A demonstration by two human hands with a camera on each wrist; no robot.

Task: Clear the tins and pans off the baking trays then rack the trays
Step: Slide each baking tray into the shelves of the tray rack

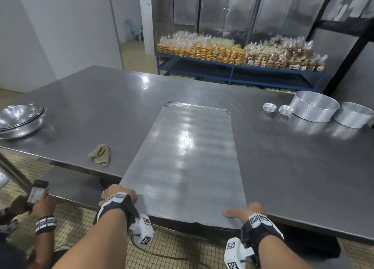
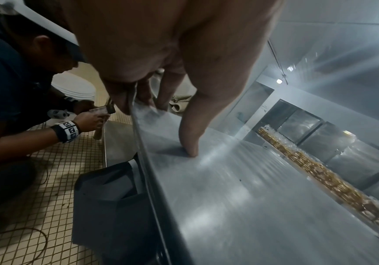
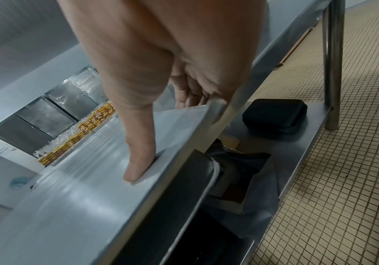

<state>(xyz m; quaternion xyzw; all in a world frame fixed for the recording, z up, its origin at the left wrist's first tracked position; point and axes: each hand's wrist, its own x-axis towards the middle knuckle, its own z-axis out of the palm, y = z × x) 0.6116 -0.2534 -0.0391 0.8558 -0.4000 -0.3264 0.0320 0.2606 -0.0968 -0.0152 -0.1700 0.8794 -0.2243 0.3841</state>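
The tray [image 1: 186,159], a flat dull-grey metal sheet, lies lengthwise away from the person on the steel table [image 1: 293,167], its near end overhanging the edge. The left hand [image 1: 117,193] and right hand [image 1: 245,211] each pinch a near corner, thumb on top, fingers apparently beneath. Round pans [image 1: 314,106] sit far right. Floor tiled.

No text, brand or number can be read anywhere in these views. A white paper sign [image 1: 146,0] on the pillar at the upper middle of the head view is too small to make out, and the labels on the bagged biscuits [image 1: 238,53] are blurred. The wrist bands [image 1: 119,200] carry only black-and-white square code markers, no letters.
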